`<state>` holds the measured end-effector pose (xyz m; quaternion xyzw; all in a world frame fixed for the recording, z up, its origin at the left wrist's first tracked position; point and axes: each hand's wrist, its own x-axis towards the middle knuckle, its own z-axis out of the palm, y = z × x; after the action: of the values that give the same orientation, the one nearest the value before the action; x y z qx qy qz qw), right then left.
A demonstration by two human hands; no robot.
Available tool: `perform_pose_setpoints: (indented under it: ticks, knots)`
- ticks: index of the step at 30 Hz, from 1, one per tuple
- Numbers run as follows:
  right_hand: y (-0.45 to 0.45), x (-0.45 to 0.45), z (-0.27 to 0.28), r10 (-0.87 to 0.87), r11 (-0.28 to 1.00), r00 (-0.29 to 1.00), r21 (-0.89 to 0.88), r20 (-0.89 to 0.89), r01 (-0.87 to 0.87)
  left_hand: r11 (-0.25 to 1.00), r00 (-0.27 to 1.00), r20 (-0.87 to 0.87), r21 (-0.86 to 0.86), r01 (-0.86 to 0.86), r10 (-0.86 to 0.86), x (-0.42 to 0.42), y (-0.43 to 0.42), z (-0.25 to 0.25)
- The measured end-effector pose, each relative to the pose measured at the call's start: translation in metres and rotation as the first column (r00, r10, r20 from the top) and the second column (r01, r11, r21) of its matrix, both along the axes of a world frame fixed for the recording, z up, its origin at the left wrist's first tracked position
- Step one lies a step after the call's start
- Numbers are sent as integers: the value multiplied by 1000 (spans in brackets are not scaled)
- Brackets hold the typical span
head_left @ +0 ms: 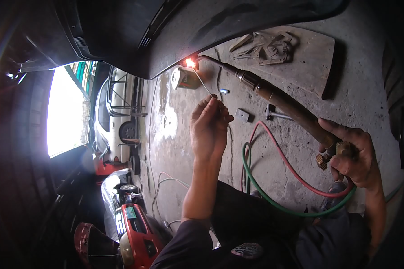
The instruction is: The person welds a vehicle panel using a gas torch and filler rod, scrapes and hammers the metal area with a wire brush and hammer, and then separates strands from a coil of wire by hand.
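Head view: a person working at a dark vehicle body panel (175, 45) above a concrete floor (363, 80).
Left hand (211, 123): fingertips pinched together on a thin filler rod (204, 82), its far end at the glow.
Right hand (359, 157): wrapped around the valve end of a gas welding torch (289, 104), by the brass knobs (322, 161).
Torch: slants across the floor, its bent tip at the bright flame (191, 62) beside the panel's lower edge.
Hoses: one red (327, 194), one green (300, 214), looping below the right hand.
Floor nearby: a can (184, 78) near the flame, a claw-like hammer (269, 113) beside a small grey block (243, 115), and metal parts (267, 49) heaped on a flat sheet (316, 58).
Vehicles: a white one (114, 127) beyond, a red one (139, 240) nearer, both at left.
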<state>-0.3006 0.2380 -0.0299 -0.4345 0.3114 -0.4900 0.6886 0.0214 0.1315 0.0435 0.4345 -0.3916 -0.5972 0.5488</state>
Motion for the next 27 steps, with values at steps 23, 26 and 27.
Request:
perform_pose_setpoints:
  ticks: [23,26,27]
  knots:
    - [0,0,0,-9,1000,1000,-13,-4,9,998,998,5,-23,64,-64,7,-4,-4]
    - [1,1,0,-8,1000,1000,-4,-1,8,997,997,5,-24,78,-78,8,-4,-5]
    - [1,1,0,-8,1000,1000,-4,1,8,998,998,4,-17,67,-67,7,-4,-4]
